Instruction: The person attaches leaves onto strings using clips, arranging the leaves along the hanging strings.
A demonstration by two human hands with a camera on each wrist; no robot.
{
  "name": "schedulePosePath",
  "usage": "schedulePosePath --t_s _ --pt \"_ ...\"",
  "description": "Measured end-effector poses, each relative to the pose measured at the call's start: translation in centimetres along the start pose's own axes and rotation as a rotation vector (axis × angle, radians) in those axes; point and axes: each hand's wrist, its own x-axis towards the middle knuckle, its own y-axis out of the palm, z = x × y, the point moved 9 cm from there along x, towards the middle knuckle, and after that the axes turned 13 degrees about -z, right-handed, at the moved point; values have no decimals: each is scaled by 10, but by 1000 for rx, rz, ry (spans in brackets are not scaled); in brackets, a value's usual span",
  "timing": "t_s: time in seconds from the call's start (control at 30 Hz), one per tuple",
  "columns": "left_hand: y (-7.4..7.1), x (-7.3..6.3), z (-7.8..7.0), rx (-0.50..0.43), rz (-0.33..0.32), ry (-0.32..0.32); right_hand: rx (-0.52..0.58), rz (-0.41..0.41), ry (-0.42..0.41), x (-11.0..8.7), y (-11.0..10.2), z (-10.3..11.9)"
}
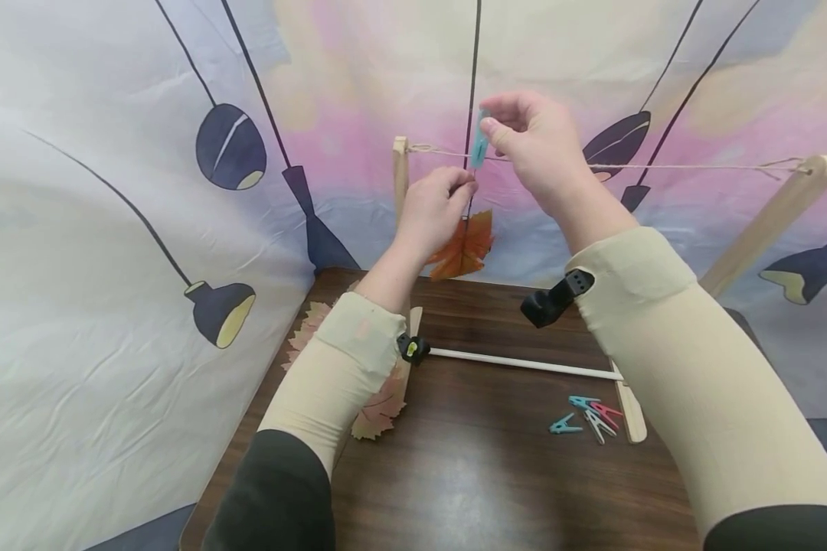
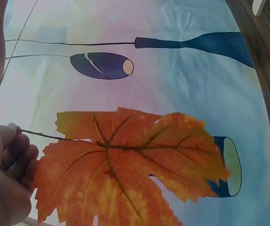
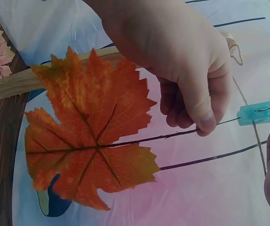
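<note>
Lying near the left edge of the tabletop (image 1: 496, 474), pale leaves (image 1: 379, 409) are partly covered by the left sleeve (image 1: 338, 375); they seem to be kept there so that the middle is left free. Beside them the left post (image 1: 401, 172) is stood upright, and by it one end of the string (image 1: 696, 165) is held up. Just right of that post, the stem (image 2: 45, 135) of the orange leaf (image 1: 467, 249) is pinched between thumb and finger by the left grip (image 1: 436, 210), so that the blade is left to hang beneath, in front of the backdrop (image 1: 386, 46). By this hold the stem's tip is brought to the lower end of a blue clothespin (image 1: 480, 141), which is crossed by the string; whether the stem is clamped cannot be told. The clothespin's upper end is pinched by the right grip (image 1: 540, 149), presumably for pressure on the handles.

Farther right, loose clothespins (image 1: 586, 417) are gathered by the foot of the right post (image 1: 768, 222), perhaps for easy reach. Little room is left between the left grip and the left post; a long free stretch of string is offered rightward. Below, the uprights are joined by a white rod (image 1: 524, 361), by which low movement could be hindered.
</note>
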Motion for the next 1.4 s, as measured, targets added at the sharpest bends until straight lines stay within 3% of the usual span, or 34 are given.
schedulePosePath --t_s 0.23,0.43,0.63,0.9,1.4 --pt "0 -1 3 -14 -11 -1 -8 18 7 -2 1 -2" --pt "1 -1 7 -51 -6 -44 -37 37 9 -4 2 -2" --pt "5 -2 8 -75 18 -66 -84 45 -13 -4 2 -3" --pt "3 -6 12 -107 1 -83 -112 71 -42 -6 4 -6" --pt "3 -16 20 -147 -37 -115 -134 41 -15 -12 -12 -24"
